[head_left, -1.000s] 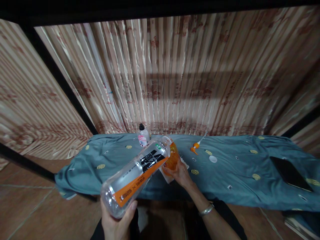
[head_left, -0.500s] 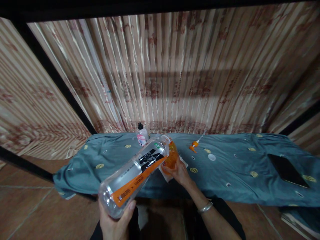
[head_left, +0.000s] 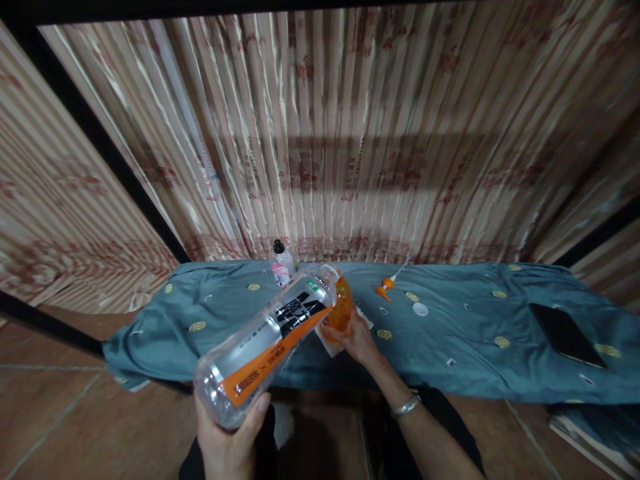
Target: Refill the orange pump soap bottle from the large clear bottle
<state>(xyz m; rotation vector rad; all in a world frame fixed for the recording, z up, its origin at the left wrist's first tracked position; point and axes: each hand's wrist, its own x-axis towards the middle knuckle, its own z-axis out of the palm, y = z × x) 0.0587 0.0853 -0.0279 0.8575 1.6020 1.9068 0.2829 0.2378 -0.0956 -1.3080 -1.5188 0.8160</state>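
Little has changed: left hand (head_left: 227,443) still grips the tipped clear bottle (head_left: 265,347), mouth at the orange bottle (head_left: 343,310) clasped by the right hand (head_left: 356,339).

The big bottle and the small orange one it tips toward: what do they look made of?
The big bottle, in the left hand, looks like clear, glossy thin plastic: the hand shows through its base, and a printed orange-and-black label wraps it. The small orange bottle, in the right hand, seems translucent plastic, glowing amber; possibly tinted by its contents.
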